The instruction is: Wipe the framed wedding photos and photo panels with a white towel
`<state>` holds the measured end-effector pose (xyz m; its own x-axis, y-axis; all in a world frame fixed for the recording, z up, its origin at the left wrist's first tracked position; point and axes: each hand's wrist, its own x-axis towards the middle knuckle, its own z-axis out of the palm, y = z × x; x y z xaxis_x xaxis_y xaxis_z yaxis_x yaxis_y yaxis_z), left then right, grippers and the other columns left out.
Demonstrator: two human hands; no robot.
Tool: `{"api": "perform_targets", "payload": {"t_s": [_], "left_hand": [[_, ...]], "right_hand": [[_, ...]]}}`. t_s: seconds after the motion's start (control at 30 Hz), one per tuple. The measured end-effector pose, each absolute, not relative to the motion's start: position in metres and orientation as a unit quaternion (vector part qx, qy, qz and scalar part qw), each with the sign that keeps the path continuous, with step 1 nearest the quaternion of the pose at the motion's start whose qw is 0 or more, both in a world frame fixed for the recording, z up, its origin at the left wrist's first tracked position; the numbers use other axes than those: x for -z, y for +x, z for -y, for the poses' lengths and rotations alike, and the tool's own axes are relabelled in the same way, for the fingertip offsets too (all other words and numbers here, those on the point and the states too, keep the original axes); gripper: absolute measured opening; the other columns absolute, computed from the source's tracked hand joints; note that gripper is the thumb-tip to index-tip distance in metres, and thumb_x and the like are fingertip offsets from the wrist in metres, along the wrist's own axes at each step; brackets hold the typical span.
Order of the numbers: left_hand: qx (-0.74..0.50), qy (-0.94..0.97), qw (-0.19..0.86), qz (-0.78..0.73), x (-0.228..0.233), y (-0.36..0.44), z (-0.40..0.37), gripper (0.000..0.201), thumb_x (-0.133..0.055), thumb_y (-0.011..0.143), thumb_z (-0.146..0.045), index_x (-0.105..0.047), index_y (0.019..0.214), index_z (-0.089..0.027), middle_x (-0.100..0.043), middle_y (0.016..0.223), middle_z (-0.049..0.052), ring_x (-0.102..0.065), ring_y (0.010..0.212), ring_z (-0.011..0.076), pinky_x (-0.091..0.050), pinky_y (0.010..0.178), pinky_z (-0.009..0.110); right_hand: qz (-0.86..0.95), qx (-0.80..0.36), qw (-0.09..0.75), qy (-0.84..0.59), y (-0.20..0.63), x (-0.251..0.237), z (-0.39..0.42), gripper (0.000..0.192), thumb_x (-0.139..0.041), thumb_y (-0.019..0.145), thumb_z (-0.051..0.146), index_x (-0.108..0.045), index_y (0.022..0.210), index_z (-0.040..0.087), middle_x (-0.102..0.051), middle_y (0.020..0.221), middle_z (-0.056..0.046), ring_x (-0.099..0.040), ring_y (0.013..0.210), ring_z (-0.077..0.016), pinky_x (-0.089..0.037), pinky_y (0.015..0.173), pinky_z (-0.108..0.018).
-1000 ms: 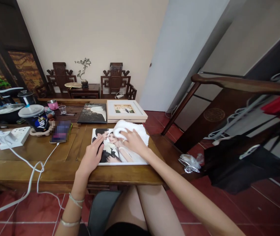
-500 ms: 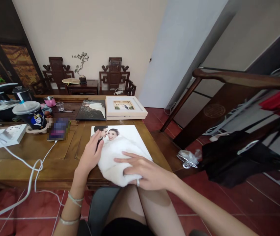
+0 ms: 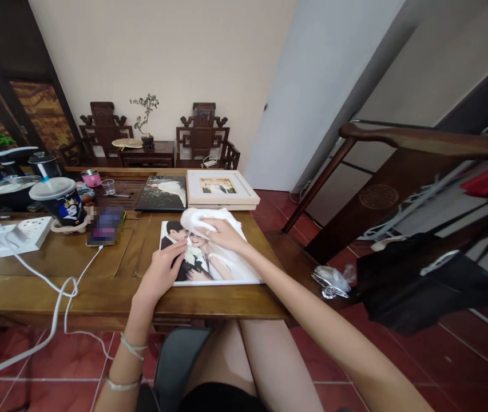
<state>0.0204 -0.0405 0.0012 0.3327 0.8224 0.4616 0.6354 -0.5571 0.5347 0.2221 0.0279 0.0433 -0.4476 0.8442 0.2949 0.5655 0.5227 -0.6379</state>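
Note:
A white-bordered photo panel (image 3: 198, 264) with a picture of a couple lies flat near the front edge of the wooden table (image 3: 226, 303). My left hand (image 3: 163, 268) rests on the panel's left part with its fingers stretched out, holding nothing. A fluffy white towel (image 3: 193, 217) is bunched over the panel's far right part. On top of it, my right hand (image 3: 226, 234) grips and presses the towel against the picture. Part of the panel's upper right is hidden under the towel and hand.
Behind the panel lie a dark photo album (image 3: 162, 193) and a white framed picture box (image 3: 222, 199). To the left are a phone (image 3: 105, 226) with a cable, a lidded cup (image 3: 61, 203) and a power strip (image 3: 27, 237). A wooden chair (image 3: 375, 197) stands right.
My right hand has pushed the towel away from me, from the panel's near edge to its far side, uncovering the lower picture. My left hand stays on the left part.

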Motion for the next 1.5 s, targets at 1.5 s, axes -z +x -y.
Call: {"api": "perform_targets", "payload": {"t_s": [1.5], "left_hand": [[-0.326, 0.787, 0.136, -0.506, -0.003, 0.021, 0.041, 0.033, -0.047, 0.091, -0.029, -0.063, 0.118, -0.019, -0.057, 0.133, 0.01, -0.049, 0.128, 0.0257, -0.037, 0.108, 0.046]], "right_hand": [[0.814, -0.242, 0.294, -0.438, 0.303, -0.035, -0.04, 0.036, -0.059, 0.079, 0.052, -0.067, 0.079, 0.016, -0.067, 0.091, -0.005, -0.06, 0.091, -0.0254, -0.044, 0.09, -0.04]]}}
